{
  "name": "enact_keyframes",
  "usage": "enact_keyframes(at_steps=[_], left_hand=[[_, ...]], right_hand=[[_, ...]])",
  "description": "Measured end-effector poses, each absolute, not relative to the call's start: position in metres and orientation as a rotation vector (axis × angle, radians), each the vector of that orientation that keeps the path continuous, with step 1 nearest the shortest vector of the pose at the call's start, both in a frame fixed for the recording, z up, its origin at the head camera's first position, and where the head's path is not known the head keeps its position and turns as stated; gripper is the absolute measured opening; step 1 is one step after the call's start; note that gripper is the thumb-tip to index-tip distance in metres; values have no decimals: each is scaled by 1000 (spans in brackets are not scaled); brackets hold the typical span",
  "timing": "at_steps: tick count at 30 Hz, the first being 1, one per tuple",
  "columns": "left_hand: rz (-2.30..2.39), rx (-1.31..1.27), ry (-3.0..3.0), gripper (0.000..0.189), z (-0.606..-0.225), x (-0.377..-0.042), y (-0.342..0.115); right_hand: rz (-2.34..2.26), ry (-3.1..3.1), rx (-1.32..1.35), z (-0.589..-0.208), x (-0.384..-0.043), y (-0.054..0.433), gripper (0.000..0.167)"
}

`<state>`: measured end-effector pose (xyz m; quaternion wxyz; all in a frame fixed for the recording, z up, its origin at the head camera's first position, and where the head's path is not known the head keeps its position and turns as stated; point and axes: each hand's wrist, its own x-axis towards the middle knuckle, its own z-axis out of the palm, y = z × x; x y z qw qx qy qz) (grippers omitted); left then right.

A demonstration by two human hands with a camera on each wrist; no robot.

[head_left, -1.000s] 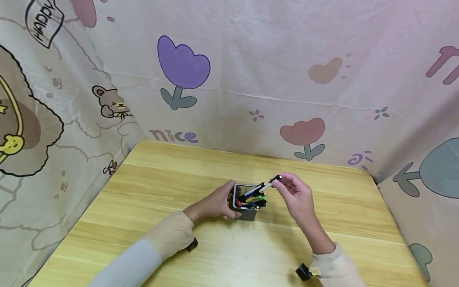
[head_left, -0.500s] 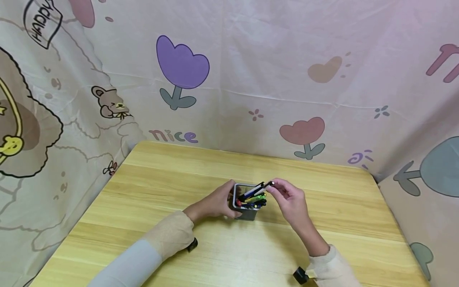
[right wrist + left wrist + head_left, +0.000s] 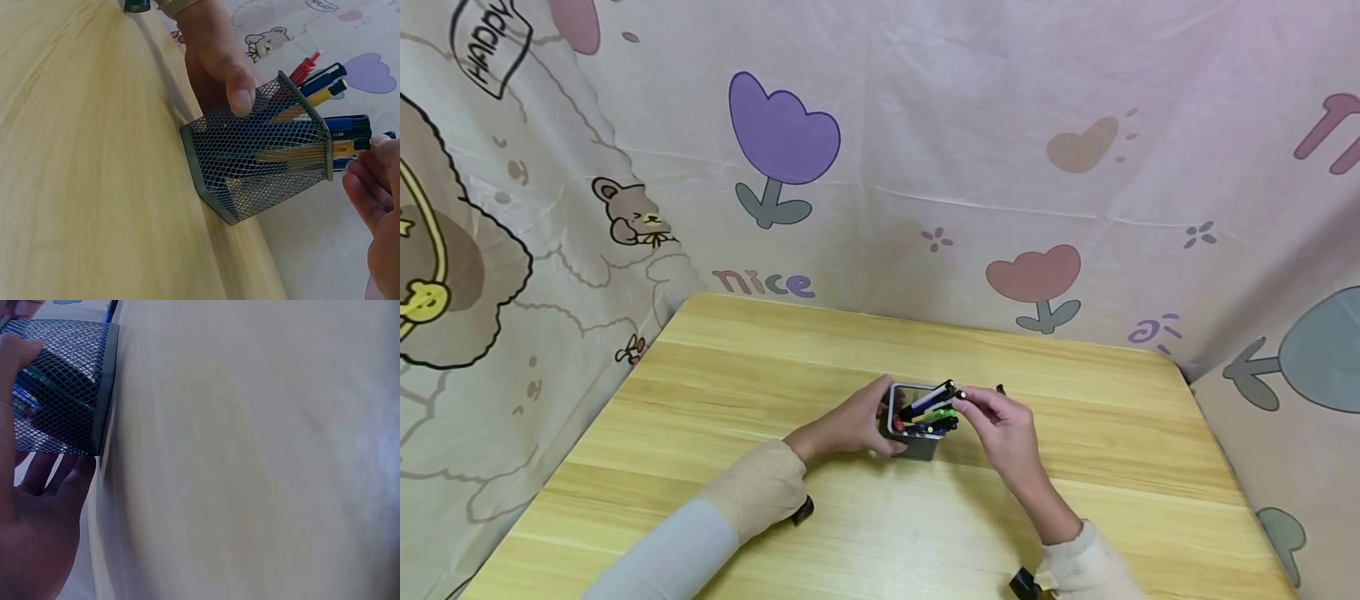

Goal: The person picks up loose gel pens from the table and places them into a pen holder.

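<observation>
A dark wire-mesh pen holder (image 3: 916, 447) stands on the wooden table, filled with pens. My left hand (image 3: 855, 420) grips its side; in the left wrist view the thumb lies across the mesh (image 3: 69, 381). At the rim, my right hand (image 3: 1003, 429) pinches a pen (image 3: 961, 396) by its black end, most of its length hidden by the fingers and other pens. Seen from the right wrist, the right fingers (image 3: 375, 181) are close beside the pen tops, among them a red pen (image 3: 305, 69) and a blue-capped one (image 3: 350, 127).
A small dark tip (image 3: 1001, 389) shows just past my right hand. Black wrist devices sit by both cuffs, the left one (image 3: 802, 510) and the right one (image 3: 1025, 583). The table (image 3: 760, 350) ends against a printed cloth backdrop (image 3: 880, 208).
My right hand has moved left and down with the pen, bringing it in among the others at the holder. The left hand and the holder have stayed put.
</observation>
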<state>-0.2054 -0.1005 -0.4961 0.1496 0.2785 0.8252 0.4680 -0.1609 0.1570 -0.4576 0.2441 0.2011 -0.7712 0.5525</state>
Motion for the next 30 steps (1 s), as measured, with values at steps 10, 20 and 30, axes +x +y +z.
enact_keyframes(at_steps=[10, 20, 30], left_hand=[[1364, 798, 2354, 63, -496, -205, -100], [1377, 788, 2341, 66, -498, -205, -100], [1393, 786, 2317, 65, -496, -204, -100]], right_hand=[[1459, -2107, 589, -461, -163, 159, 14], [1301, -2079, 722, -468, -170, 161, 19], [1172, -2071, 779, -471, -172, 163, 21]])
